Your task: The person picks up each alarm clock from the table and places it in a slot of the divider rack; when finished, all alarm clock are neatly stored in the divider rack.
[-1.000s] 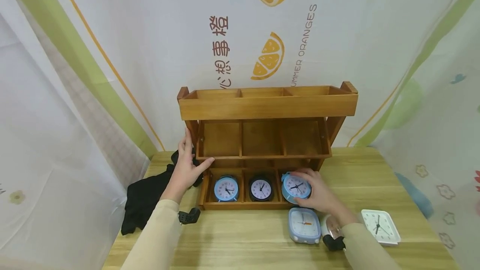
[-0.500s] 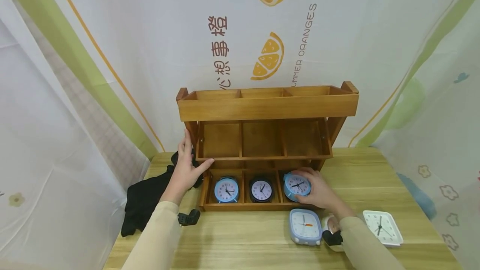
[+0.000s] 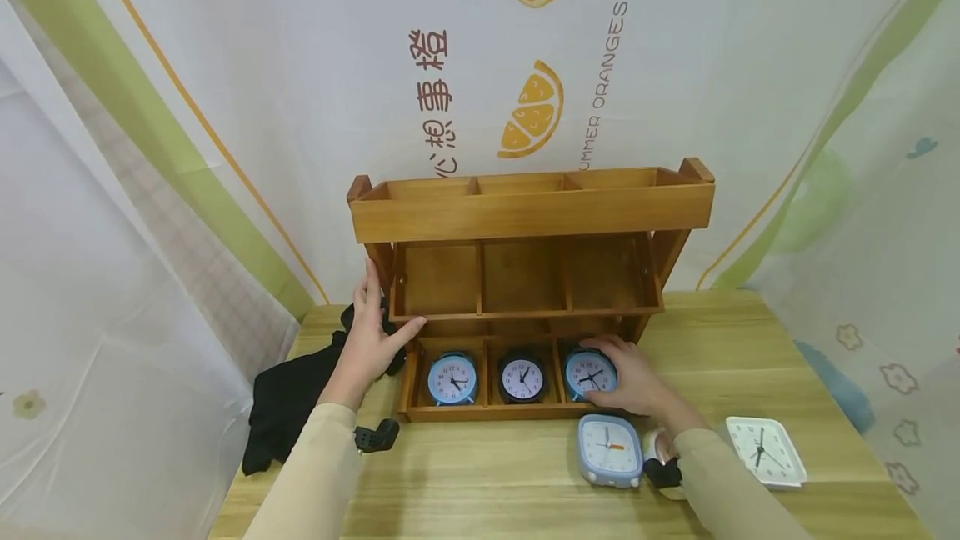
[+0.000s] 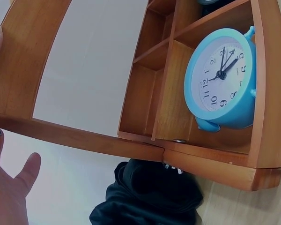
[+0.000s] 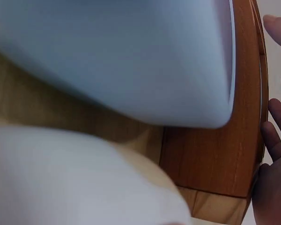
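Observation:
A brown wooden rack (image 3: 525,215) with tilted, divided trays stands on the table. My right hand (image 3: 633,382) holds a round blue alarm clock (image 3: 591,373) by its right side, thumb at the lower edge and fingers over the top, in the right compartment of the bottom tray. Another blue alarm clock (image 3: 452,379) sits in the left compartment, and a black alarm clock (image 3: 522,379) in the middle one. My left hand (image 3: 366,357) is spread against the rack's left side, thumb pointing toward the trays. In the right wrist view, nearby clocks hide what that hand holds.
A square blue-grey clock (image 3: 609,450) stands just before the tray's right end. Beside it, a rounded clock (image 3: 663,446) is partly hidden by the right wrist. A white square clock (image 3: 767,451) lies further right. Black cloth (image 3: 288,398) lies at the left; a printed curtain (image 3: 300,65) hangs behind.
The clock in my right hand has settled deeper and straighter into the right compartment, the hand moving with it. My left hand has stayed at the rack's side.

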`<state>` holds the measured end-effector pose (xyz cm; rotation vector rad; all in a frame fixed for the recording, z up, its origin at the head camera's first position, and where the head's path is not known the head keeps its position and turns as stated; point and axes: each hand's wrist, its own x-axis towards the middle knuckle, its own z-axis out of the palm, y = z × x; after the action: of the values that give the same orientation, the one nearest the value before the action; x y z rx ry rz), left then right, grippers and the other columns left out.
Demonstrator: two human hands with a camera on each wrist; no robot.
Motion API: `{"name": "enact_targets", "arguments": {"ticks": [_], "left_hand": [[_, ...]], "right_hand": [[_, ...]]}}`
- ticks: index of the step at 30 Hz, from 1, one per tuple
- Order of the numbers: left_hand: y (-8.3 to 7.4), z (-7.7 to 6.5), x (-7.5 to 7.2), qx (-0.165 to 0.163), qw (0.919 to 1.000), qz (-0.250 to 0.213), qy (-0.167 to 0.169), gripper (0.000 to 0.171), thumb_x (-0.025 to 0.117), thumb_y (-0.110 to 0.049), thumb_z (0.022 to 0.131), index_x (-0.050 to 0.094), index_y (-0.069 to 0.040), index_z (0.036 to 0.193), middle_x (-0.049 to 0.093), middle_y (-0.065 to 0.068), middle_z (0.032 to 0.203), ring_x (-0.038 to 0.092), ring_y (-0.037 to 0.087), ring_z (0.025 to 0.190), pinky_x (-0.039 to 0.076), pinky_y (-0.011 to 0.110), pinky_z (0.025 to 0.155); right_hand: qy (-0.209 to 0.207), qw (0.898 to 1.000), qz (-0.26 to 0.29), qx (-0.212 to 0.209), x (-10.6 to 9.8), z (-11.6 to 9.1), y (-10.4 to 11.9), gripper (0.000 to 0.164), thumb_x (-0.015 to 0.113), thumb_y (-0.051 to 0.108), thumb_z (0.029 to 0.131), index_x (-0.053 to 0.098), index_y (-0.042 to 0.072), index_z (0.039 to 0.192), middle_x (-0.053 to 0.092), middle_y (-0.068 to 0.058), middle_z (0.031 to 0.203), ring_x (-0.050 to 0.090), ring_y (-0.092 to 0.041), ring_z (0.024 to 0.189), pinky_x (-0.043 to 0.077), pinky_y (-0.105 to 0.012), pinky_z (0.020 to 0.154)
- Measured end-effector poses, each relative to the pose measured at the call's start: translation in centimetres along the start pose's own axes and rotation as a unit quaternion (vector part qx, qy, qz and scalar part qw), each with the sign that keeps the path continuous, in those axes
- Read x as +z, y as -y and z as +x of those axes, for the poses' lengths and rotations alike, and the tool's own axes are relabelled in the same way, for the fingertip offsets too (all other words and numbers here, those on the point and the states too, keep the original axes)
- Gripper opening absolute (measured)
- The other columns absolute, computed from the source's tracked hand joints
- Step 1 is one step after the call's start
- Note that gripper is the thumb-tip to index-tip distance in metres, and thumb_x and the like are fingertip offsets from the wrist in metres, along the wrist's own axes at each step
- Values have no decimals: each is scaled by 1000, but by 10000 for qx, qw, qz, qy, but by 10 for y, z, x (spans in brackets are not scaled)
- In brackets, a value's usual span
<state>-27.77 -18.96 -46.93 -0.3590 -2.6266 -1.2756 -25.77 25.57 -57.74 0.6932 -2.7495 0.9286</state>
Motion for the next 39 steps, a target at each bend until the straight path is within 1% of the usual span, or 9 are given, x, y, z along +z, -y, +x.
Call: {"name": "enact_targets", "arguments": {"ticks": [5, 8, 12, 16, 22, 30, 34, 37, 39], "left_hand": [[-1, 0, -1, 28, 10000, 64, -11, 122, 78, -36, 96, -25, -42, 162, -1, 21, 170, 24, 51, 151, 34, 67, 115], [-1, -1, 0, 40, 10000, 38, -11, 122, 78, -37, 96, -25, -42, 162, -1, 21, 170, 24, 51, 151, 34, 68, 115], [-1, -2, 0, 24, 10000, -8, 17, 122, 78, -37, 96, -25, -42, 161, -1, 20, 170, 25, 50, 151, 33, 68, 115], [-1, -2, 0, -6, 10000, -54, 17, 120, 77, -37, 97, -25, -44, 161, -2, 19, 170, 24, 49, 151, 33, 67, 116], [-1, -1, 0, 28, 10000, -32, 17, 121, 77, -38, 97, -25, -40, 162, -1, 20, 170, 25, 50, 151, 34, 67, 116], [0, -1, -3, 25, 10000, 9, 5, 121, 77, -39, 96, -25, -42, 161, -1, 21, 170, 24, 51, 151, 35, 67, 115], [1, -1, -2, -29, 10000, -16, 92, 119, 74, -43, 97, -26, -42, 161, -4, 18, 170, 21, 49, 152, 36, 64, 116], [1, -2, -1, -43, 9999, -58, 138, 118, 73, -45, 98, -26, -39, 162, -7, 18, 171, 20, 50, 153, 35, 64, 116], [1, -4, -1, -57, 9998, -95, 163, 117, 72, -46, 98, -26, -39, 162, -9, 18, 171, 20, 51, 153, 35, 65, 116]], "right_hand": [[-19, 9998, 108, -140, -3, -3, -1, 79, 94, 38, 72, 62, 10, 138, 59, -17, 137, 55, -37, 119, 47, -60, 94], [-42, 9995, 149, -265, -7, -8, 2, 80, 94, 36, 72, 61, 10, 140, 59, -16, 137, 55, -36, 120, 46, -60, 95], [-9, 9992, 112, -373, -12, -19, 10, 80, 94, 35, 75, 59, 8, 142, 58, -15, 138, 53, -36, 122, 45, -63, 96], [158, 9993, -39, -330, -18, -35, 20, 85, 93, 42, 78, 56, 9, 147, 56, -13, 142, 51, -38, 125, 45, -67, 97], [366, 9990, -208, -152, -22, -64, 39, 87, 94, 45, 75, 57, 18, 148, 53, -9, 145, 51, -38, 126, 43, -71, 95], [247, 9964, -803, -112, -11, -88, 49, 88, 95, 56, 65, 60, 34, 143, 57, 5, 135, 54, -27, 119, 37, -52, 93], [187, 9948, -1004, -9, -7, -91, 51, 88, 94, 60, 64, 61, 37, 141, 57, 8, 132, 55, -24, 113, 42, -49, 88], [260, 9942, -1024, 180, -6, -92, 53, 87, 94, 63, 64, 61, 39, 141, 57, 8, 132, 56, -27, 111, 47, -52, 84], [377, 9926, -1088, 377, -6, -93, 54, 86, 93, 65, 64, 61, 41, 139, 57, 10, 132, 56, -31, 109, 51, -53, 76]]}}
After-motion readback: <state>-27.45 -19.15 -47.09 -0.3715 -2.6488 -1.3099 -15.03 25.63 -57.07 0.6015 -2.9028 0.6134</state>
